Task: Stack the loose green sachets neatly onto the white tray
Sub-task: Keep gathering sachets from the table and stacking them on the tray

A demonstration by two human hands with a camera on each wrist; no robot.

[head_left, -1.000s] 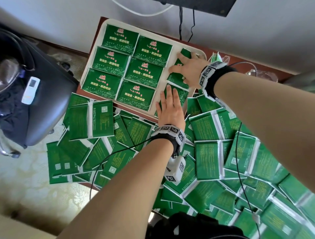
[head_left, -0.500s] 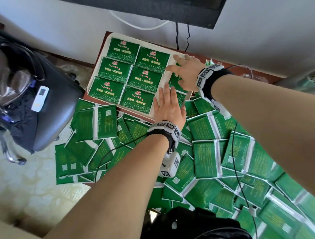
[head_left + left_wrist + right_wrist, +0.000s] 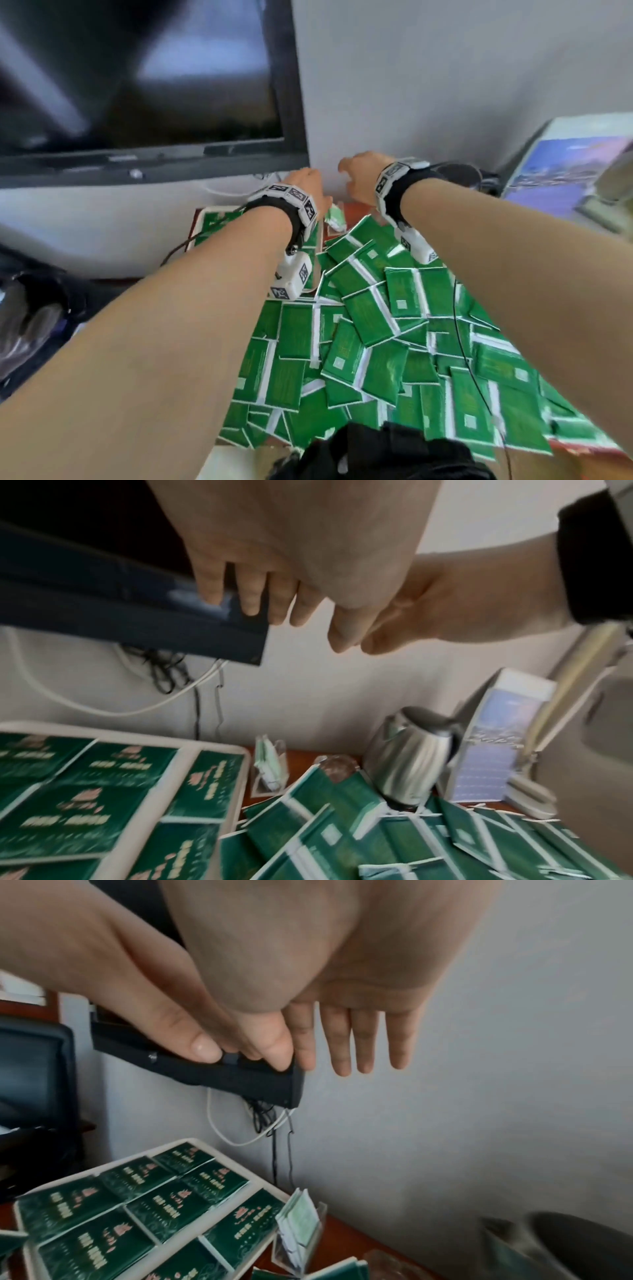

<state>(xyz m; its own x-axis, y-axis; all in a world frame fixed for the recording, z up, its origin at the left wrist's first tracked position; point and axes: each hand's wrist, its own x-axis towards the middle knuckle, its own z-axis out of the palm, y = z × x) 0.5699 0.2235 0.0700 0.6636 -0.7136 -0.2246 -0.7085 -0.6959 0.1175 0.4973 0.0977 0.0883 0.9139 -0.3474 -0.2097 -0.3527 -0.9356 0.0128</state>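
The white tray (image 3: 219, 1148) holds rows of green sachets (image 3: 164, 1204) lying face up; in the head view only its near corner (image 3: 205, 214) shows past my left forearm. Loose green sachets (image 3: 376, 325) are heaped on the table to the tray's right. My left hand (image 3: 303, 186) and right hand (image 3: 359, 178) hover side by side in the air above the tray's right end, close to the wall. In the wrist views the fingers of the left hand (image 3: 257, 596) and the right hand (image 3: 342, 1042) are straight and hold nothing.
A dark monitor (image 3: 137, 85) hangs on the wall above the tray, with cables (image 3: 198, 696) below it. A steel kettle (image 3: 411, 758), a clear holder of packets (image 3: 270, 764) and a desk calendar (image 3: 496, 737) stand at the back right. A black chair (image 3: 30, 308) is at the left.
Both hands have lifted off the sachets in the tray's right column and risen toward the wall. The head view has tilted up, so the monitor now fills the top left.
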